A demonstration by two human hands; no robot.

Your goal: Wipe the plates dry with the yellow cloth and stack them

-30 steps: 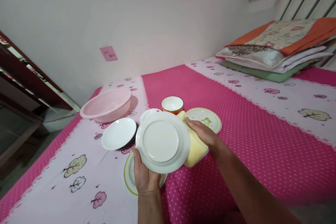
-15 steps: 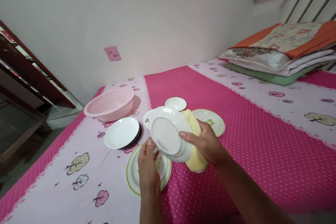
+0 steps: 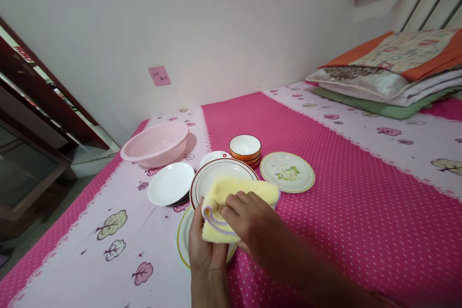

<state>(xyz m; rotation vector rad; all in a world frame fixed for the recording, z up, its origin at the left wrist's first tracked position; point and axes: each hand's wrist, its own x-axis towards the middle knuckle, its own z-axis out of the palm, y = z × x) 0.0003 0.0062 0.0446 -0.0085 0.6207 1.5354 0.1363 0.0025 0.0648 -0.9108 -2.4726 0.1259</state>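
My left hand [image 3: 206, 245] grips the near edge of a white plate [image 3: 207, 175] with a brown-red rim, holding it tilted above the bed. A yellow cloth [image 3: 224, 192] with a purple stitched edge is bunched in my right hand [image 3: 249, 214], which presses it on the plate's upper face. The cloth covers much of that face. Under the held plate lies a yellow-rimmed plate [image 3: 183, 236], partly hidden by my left hand. Just behind, a small white dish [image 3: 212, 155] with a red flower shows only in part.
Stacked white plates [image 3: 169, 184] sit at the left, with a pink basin [image 3: 155, 144] behind them. Orange bowls [image 3: 245, 147] are stacked beyond the held plate. A plate with a green print [image 3: 288, 172] lies to the right. Folded bedding [image 3: 390, 74] is piled at the far right.
The plate has been turned from its underside to its rimmed upper face. My left hand has taken hold of its edge, and my right hand has moved left with the cloth onto it.
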